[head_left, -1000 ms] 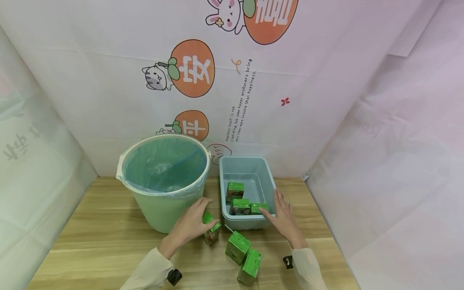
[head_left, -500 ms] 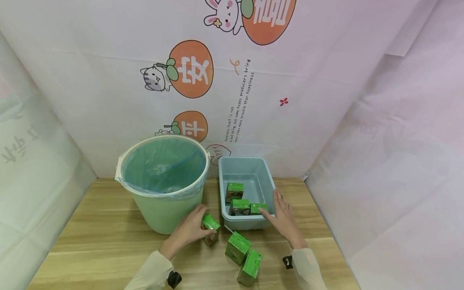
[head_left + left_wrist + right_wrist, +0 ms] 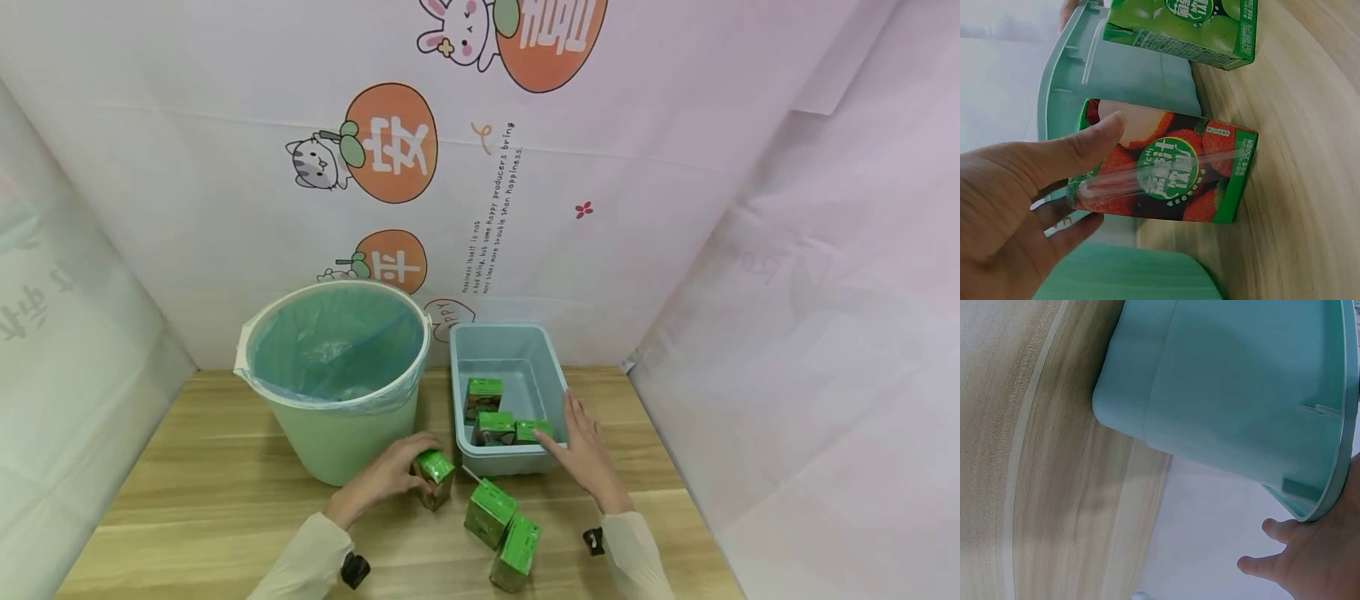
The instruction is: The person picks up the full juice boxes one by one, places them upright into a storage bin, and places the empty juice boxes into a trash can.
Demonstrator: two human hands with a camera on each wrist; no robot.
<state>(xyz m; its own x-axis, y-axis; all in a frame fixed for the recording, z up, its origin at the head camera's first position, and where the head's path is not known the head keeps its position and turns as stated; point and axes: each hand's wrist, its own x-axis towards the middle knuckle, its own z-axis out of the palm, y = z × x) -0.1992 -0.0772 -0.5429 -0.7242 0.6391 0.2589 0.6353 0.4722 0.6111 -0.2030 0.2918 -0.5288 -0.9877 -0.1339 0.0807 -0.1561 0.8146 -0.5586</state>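
My left hand (image 3: 386, 475) holds a juice carton (image 3: 434, 479) beside the bucket, its thumb on the printed front. In the left wrist view, this carton (image 3: 1166, 165) shows red fruit and a wrapped straw lying along its face. My right hand (image 3: 587, 454) rests at the front right corner of a light blue bin (image 3: 558, 358). Its fingers (image 3: 1260, 567) stretch down outside the rim in the right wrist view, and its thumb reaches over the front edge. Three green-topped cartons (image 3: 484, 400) stand inside the bin.
Two more green cartons, a nearer one (image 3: 516, 554) and one with a raised straw (image 3: 491, 512), touch each other on the wooden table (image 3: 187, 500). A pale green bucket (image 3: 330, 433) with a blue bag liner stands left of the bin. Printed white cloth (image 3: 600, 275) hangs behind.
My left hand's fingers have closed in on the carton, which has turned slightly. My right hand keeps its place on the bin's corner.
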